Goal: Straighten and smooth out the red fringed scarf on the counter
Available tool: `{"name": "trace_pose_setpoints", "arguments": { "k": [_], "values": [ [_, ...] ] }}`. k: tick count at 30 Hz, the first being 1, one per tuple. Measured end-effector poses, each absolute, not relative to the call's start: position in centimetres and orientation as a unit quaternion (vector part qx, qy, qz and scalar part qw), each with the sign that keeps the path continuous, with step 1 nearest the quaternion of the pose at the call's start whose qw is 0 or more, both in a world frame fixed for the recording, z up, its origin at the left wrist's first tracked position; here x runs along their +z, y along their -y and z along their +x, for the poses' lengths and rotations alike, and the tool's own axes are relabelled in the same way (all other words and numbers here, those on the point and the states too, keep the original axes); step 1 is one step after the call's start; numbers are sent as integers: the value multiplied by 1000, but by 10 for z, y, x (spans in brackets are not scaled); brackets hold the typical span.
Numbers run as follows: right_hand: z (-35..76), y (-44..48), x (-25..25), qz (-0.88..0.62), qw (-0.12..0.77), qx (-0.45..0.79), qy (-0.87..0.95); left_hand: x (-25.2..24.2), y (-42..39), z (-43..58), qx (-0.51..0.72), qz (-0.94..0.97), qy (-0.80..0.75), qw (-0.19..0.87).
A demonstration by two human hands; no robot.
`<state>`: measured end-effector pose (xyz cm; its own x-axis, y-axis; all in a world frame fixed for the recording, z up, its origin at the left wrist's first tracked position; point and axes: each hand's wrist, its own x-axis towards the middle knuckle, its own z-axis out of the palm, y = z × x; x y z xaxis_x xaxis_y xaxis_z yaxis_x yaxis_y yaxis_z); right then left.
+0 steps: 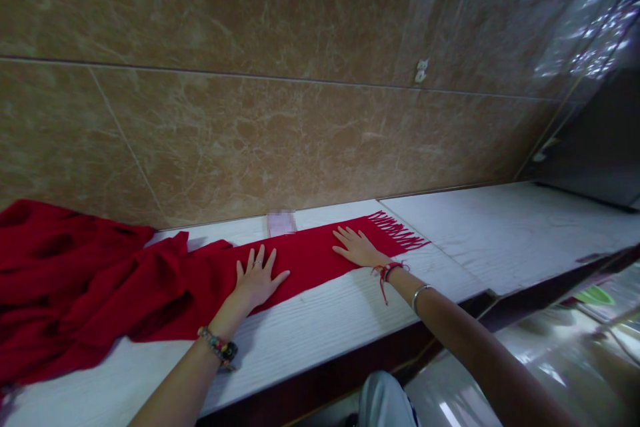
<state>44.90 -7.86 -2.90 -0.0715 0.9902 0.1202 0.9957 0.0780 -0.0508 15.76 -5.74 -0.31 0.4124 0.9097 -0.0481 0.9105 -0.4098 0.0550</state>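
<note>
A long red scarf (310,255) lies stretched across a white table (320,327), its fringed end (400,230) at the right. My left hand (257,280) rests flat on the scarf's middle, fingers spread, a ring on one finger and a beaded bracelet at the wrist. My right hand (357,247) lies flat, fingers spread, on the scarf near the fringe, with a red string and a metal bangle at the wrist. The scarf's left part (75,280) is bunched in loose folds.
A brown marble-tiled wall (280,127) rises right behind the table. A small pale card (281,222) sits at the wall's foot behind the scarf. The table runs on to the right (510,227) toward a dark cabinet (600,147). Glossy floor (550,360) lies below the front edge.
</note>
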Motion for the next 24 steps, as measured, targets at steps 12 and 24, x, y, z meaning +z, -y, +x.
{"name": "trace_pose_setpoints", "arguments": {
  "k": [12,24],
  "values": [
    [505,96,-31,-730,29,-2,682,-6,61,159,5,836,-545,71],
    [374,96,1,-482,143,62,862,7,54,150,79,853,-514,-32]
  ]
}}
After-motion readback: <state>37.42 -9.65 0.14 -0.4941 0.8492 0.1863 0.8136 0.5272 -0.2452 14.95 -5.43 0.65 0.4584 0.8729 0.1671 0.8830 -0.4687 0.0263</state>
